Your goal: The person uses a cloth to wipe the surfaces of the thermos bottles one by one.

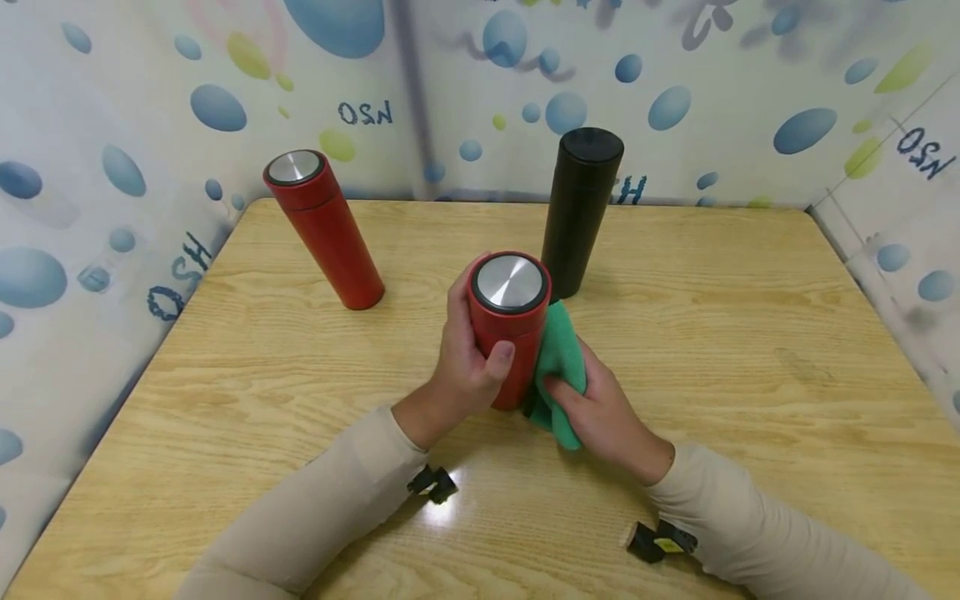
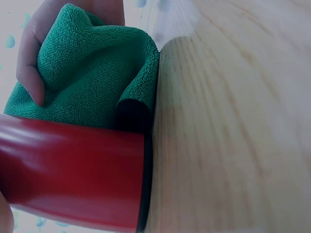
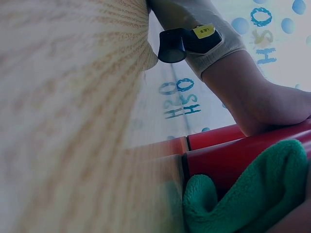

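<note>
A red thermos flask (image 1: 519,354) with a silver lid stands upright at the middle of the table. Wrapped round its upper body, my left hand (image 1: 467,354) grips it, thumb across the front. My right hand (image 1: 606,408) holds a folded green towel (image 1: 564,362) between thumb and fingers. The towel touches the flask's right side. In the left wrist view the green towel (image 2: 92,73) lies along the red flask (image 2: 73,170), down near its dark base. The right wrist view has the towel (image 3: 252,194) against the flask (image 3: 228,158) too. Some right-hand fingers are hidden behind the towel.
A second red flask (image 1: 326,233) stands at the back left of the wooden table (image 1: 712,333). Close behind the held flask, to its right, is a black flask (image 1: 581,217). A patterned wall covering (image 1: 465,100) rises behind the table's far edge.
</note>
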A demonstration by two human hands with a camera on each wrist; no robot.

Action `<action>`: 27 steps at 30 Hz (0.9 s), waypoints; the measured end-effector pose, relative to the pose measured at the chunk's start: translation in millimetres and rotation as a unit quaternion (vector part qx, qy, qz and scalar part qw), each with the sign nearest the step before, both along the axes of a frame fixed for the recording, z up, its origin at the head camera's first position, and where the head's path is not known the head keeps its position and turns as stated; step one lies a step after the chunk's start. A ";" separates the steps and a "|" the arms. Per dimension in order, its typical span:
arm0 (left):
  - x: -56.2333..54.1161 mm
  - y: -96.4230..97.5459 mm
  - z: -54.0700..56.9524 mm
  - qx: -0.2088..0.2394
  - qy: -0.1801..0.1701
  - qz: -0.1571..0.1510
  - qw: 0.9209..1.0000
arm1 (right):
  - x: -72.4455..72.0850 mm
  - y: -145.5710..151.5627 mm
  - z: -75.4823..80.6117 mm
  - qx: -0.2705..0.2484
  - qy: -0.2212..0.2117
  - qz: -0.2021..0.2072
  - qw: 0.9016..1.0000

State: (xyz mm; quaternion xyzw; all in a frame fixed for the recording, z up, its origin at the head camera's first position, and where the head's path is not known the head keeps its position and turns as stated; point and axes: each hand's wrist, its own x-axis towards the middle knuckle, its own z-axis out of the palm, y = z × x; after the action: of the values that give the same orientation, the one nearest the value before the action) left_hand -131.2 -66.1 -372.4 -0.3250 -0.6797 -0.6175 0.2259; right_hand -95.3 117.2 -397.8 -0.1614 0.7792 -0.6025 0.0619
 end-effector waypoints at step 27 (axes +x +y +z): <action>-1.7 1.1 -1.3 0.003 0.018 0.017 1.000 | -0.4 0.8 0.1 -0.008 0.002 0.007 1.000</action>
State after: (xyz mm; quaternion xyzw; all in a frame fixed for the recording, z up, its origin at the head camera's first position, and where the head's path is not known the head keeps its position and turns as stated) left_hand -132.9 -65.0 -373.7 -0.3240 -0.6791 -0.6095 0.2498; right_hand -95.7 118.0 -397.7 -0.1681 0.7736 -0.6077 0.0636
